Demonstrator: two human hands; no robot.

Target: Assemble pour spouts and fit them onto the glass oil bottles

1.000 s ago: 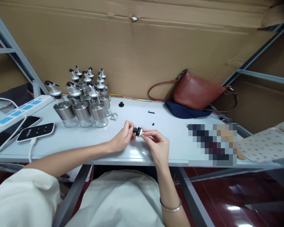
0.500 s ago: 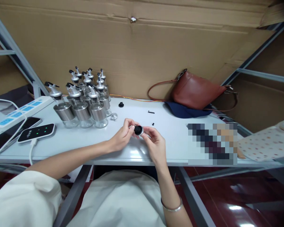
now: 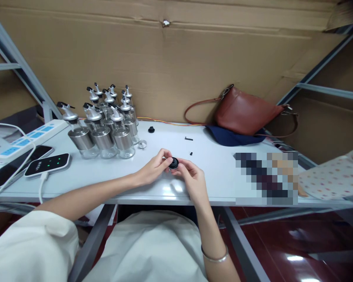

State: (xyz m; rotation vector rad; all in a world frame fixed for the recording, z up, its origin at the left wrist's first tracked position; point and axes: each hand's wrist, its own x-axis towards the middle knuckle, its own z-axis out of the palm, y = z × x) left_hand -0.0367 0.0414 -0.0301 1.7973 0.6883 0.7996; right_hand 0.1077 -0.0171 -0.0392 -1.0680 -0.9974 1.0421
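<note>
Between my two hands is a small round black stopper [image 3: 173,163], held just above the table near its front edge. My left hand [image 3: 160,162] pinches it from the left, thumb on top. From the right, my right hand [image 3: 191,174] grips its rim with thumb and fingers. The stopper's underside is hidden by my fingers. Beyond my hands lie a small black plug [image 3: 191,154], a thin black lever piece [image 3: 188,138] and another black stopper [image 3: 151,129]. A silver ring [image 3: 142,144] rests beside the bottles.
Several glass oil bottles [image 3: 123,137] with steel sleeves and pour spouts stand at the left. Further left are a power strip [image 3: 32,137], a phone and a device [image 3: 48,164] with a cable. A brown handbag [image 3: 244,113] lies on dark blue cloth [image 3: 229,138] at the back right.
The black stopper has turned between my fingers and now shows a flatter, rounder face. My left thumb has shifted onto it. The camera view has moved slightly.
</note>
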